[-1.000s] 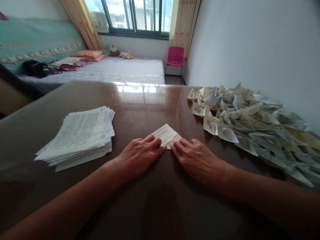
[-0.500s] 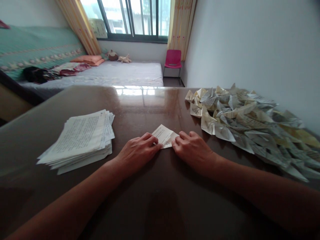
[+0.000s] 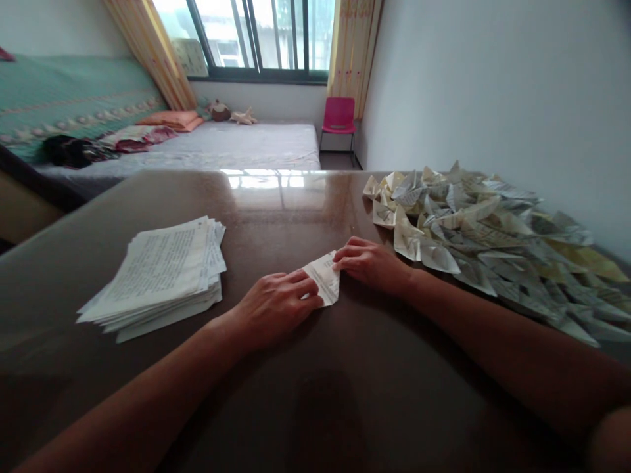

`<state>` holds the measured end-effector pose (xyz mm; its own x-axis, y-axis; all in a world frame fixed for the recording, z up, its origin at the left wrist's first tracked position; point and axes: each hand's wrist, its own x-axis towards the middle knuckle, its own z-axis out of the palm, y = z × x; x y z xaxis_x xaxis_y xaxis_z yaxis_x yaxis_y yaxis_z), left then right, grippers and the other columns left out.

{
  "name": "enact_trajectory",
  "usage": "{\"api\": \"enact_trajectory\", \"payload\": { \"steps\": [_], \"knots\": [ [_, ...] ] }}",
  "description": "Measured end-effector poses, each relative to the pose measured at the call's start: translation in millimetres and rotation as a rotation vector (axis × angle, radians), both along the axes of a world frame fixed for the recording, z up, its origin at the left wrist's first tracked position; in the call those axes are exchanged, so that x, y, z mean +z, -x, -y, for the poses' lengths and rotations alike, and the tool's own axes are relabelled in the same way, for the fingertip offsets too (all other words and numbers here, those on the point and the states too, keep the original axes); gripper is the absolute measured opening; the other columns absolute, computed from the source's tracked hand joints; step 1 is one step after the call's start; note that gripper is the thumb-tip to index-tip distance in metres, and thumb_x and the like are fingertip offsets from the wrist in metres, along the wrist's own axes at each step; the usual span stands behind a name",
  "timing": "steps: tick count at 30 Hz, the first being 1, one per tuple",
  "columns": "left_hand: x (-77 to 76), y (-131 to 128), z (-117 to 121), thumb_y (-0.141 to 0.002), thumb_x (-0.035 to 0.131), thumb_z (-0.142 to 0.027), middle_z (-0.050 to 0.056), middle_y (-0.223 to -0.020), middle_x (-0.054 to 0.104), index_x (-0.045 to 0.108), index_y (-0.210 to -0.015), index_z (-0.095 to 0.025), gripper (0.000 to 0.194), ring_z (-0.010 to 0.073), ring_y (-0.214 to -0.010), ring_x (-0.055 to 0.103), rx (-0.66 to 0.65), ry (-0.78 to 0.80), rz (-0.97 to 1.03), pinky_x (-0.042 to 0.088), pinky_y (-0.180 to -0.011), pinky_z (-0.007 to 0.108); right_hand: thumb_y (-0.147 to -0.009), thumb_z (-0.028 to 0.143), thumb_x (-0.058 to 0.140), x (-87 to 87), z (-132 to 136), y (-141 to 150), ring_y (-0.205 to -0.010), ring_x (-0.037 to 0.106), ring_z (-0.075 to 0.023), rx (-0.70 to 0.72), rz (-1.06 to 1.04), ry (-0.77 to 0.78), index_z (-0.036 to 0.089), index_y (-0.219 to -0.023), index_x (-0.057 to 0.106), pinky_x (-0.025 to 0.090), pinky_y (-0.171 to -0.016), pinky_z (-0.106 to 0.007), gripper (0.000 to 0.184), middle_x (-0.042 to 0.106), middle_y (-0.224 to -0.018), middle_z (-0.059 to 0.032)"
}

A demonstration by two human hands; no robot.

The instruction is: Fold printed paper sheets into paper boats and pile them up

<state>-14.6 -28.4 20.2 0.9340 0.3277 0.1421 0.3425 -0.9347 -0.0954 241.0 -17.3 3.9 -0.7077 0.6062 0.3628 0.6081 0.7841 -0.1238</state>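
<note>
A small folded sheet of printed paper [image 3: 326, 281] lies on the glossy brown table [image 3: 266, 230], between my two hands. My left hand [image 3: 283, 299] is closed on its left side, thumb and fingers pressing near the lower edge. At the paper's upper right corner, my right hand [image 3: 367, 261] pinches the edge with its fingertips. Curled fingers cover part of the paper on both sides, so its full outline is hidden.
To the left sits a stack of printed sheets [image 3: 162, 269]. A wide heap of folded paper pieces [image 3: 473, 230] spreads along the wall on the right. Beyond the table's far edge are a bed [image 3: 266, 144] and a pink chair [image 3: 339, 117].
My right hand has shifted up and away from the lower edge to the upper right corner. The paper has turned, while my left hand stays on its left side.
</note>
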Motion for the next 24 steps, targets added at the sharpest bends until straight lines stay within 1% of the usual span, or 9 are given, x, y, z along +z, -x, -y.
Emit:
{"api": "enact_trajectory", "payload": {
  "steps": [2, 4, 8, 10, 13, 14, 16, 20, 24],
  "knots": [
    [-1.5, -2, 3, -0.095, 0.046, -0.027, 0.002, -0.096, 0.065, 0.065, -0.104, -0.026, 0.022, 0.0165, -0.090, 0.058, 0.000, 0.052, 0.004, 0.044, -0.068, 0.026, -0.089, 0.010, 0.050, 3.1, 5, 3, -0.092, 0.054, -0.0186, 0.036, 0.003, 0.063, 0.018, -0.096, 0.071, 0.045, -0.084, -0.032, 0.023, 0.068, -0.097, -0.0078],
    [-1.8, -3, 3, -0.095, 0.044, -0.029, 0.001, -0.099, 0.065, 0.066, -0.104, -0.028, 0.024, 0.0166, -0.092, 0.058, 0.034, 0.132, 0.028, 0.044, -0.067, 0.025, -0.087, 0.013, 0.055, 6.2, 10, 6, -0.090, 0.055, -0.0174, 0.082, -0.005, 0.161, 0.019, -0.098, 0.070, 0.045, -0.084, -0.030, 0.020, 0.067, -0.095, -0.0070],
    [-3.0, -1, -2, -0.092, 0.050, -0.032, 0.000, -0.101, 0.067, 0.069, -0.101, -0.030, 0.021, 0.0159, -0.094, 0.059, 0.124, 0.385, 0.133, 0.045, -0.077, 0.025, -0.087, 0.020, 0.059, 8.0, 15, 8, -0.087, 0.059, -0.0148, 0.133, -0.050, 0.332, 0.020, -0.097, 0.071, 0.044, -0.082, -0.027, 0.016, 0.066, -0.095, -0.0056],
    [-6.0, -1, -7, -0.091, 0.053, -0.033, 0.000, -0.095, 0.069, 0.070, -0.097, -0.027, 0.020, 0.0145, -0.087, 0.060, 0.224, 0.509, 0.209, 0.045, -0.076, 0.023, -0.088, 0.018, 0.057, 8.1, 16, 8, -0.088, 0.059, -0.0143, 0.133, -0.060, 0.381, 0.019, -0.097, 0.071, 0.044, -0.083, -0.026, 0.016, 0.066, -0.096, -0.0053],
    [-11.5, -3, -13, -0.088, 0.055, -0.036, -0.001, -0.079, 0.069, 0.070, -0.089, -0.021, 0.021, 0.0120, -0.068, 0.059, 0.414, 0.627, 0.302, 0.043, -0.065, 0.021, -0.087, 0.014, 0.056, 9.5, 16, 9, -0.089, 0.060, -0.0138, 0.123, -0.066, 0.429, 0.018, -0.095, 0.070, 0.044, -0.082, -0.024, 0.017, 0.066, -0.096, -0.0046],
    [-12.9, -5, -13, -0.087, 0.055, -0.036, -0.002, -0.076, 0.068, 0.069, -0.087, -0.020, 0.021, 0.0114, -0.065, 0.058, 0.457, 0.638, 0.323, 0.043, -0.062, 0.021, -0.086, 0.013, 0.056, 10.2, 16, 9, -0.088, 0.060, -0.0137, 0.118, -0.065, 0.440, 0.018, -0.094, 0.070, 0.045, -0.082, -0.024, 0.017, 0.066, -0.096, -0.0044],
    [-14.6, -8, -14, -0.085, 0.055, -0.036, -0.002, -0.074, 0.068, 0.068, -0.085, -0.019, 0.021, 0.0112, -0.062, 0.057, 0.495, 0.628, 0.348, 0.041, -0.060, 0.021, -0.085, 0.012, 0.056, 11.4, 16, 10, -0.088, 0.060, -0.0136, 0.109, -0.067, 0.458, 0.017, -0.094, 0.070, 0.045, -0.082, -0.024, 0.017, 0.066, -0.096, -0.0045],
    [-15.1, -12, -13, -0.085, 0.055, -0.037, -0.002, -0.074, 0.068, 0.067, -0.083, -0.020, 0.021, 0.0115, -0.062, 0.057, 0.529, 0.580, 0.364, 0.039, -0.059, 0.021, -0.084, 0.011, 0.056, 14.3, 16, 10, -0.087, 0.061, -0.0133, 0.093, -0.070, 0.476, 0.017, -0.094, 0.069, 0.044, -0.082, -0.024, 0.018, 0.067, -0.096, -0.0047],
    [-15.9, -13, -13, -0.085, 0.055, -0.037, -0.003, -0.075, 0.068, 0.066, -0.084, -0.021, 0.020, 0.0116, -0.061, 0.057, 0.552, 0.584, 0.354, 0.039, -0.058, 0.022, -0.084, 0.011, 0.057, 19.6, 18, 9, -0.081, 0.062, -0.0130, 0.033, -0.057, 0.494, 0.016, -0.100, 0.066, 0.045, -0.074, -0.023, 0.019, 0.068, -0.091, -0.0037]
  ]
}}
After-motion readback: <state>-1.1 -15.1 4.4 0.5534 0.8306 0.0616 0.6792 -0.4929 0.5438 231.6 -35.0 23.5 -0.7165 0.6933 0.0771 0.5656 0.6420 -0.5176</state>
